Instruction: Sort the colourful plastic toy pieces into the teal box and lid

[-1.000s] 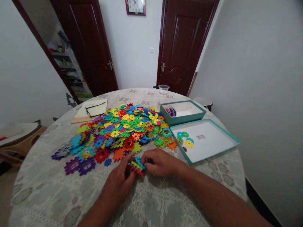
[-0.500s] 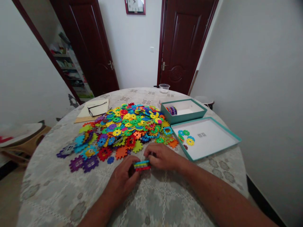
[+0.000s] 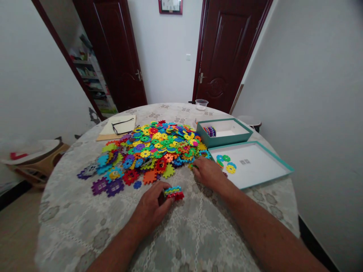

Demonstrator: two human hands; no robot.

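My left hand [image 3: 154, 200] is closed around a small stack of toothed plastic building pieces [image 3: 173, 192], with blue, yellow-green and red layers, held just above the tablecloth. My right hand [image 3: 208, 172] is at the right front edge of a big pile of colourful interlocking plastic pieces [image 3: 159, 145]. Its fingers curl down by a bit of green and yellow, and whatever they grip is mostly hidden. Flower-shaped discs and square toothed frames make up the pile. Near my left hand lie an orange square piece [image 3: 149, 176] and a small blue disc [image 3: 137, 184].
At right is a teal-edged box [image 3: 224, 138] with a row of discs inside. In front of it lies its shallow lid [image 3: 261, 166], holding several loose discs. Eyeglasses [image 3: 122, 126] rest on papers at left. A clear plastic bowl [image 3: 201, 104] stands at the far edge.
My right hand has left the stack and moved right and away from me to the pile's edge. My left hand still holds the stack, now tilted a little. The view has shifted slightly.
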